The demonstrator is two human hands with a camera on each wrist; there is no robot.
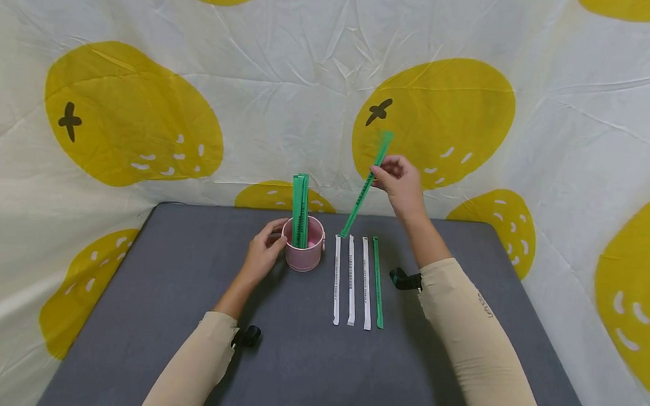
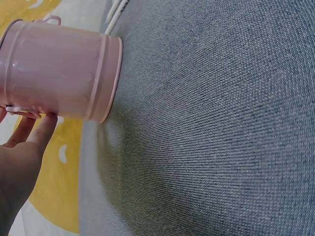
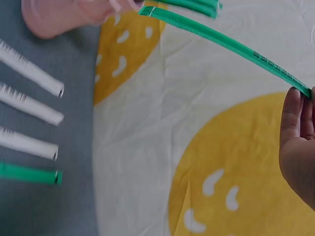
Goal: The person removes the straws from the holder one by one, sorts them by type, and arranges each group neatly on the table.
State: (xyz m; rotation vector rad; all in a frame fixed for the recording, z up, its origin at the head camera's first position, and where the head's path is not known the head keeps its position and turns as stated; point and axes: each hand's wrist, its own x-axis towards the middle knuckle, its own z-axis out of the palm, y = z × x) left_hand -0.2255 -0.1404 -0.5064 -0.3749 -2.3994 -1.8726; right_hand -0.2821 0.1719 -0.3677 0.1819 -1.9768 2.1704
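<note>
My right hand pinches a long green wrapped straw between thumb and fingers, holding it tilted in the air with its lower end over the row. The right wrist view shows printed lettering on this straw. My left hand holds the left side of a small pink bucket, which stands upright on the table. In the left wrist view, the fingertips are at the bucket's side handle. Several green wrapped straws stand upright inside the bucket; their lower ends are hidden.
Right of the bucket lie three white wrapped straws and one green wrapped straw, side by side on the dark grey table. A white cloth with yellow fruit shapes hangs behind the table's far edge.
</note>
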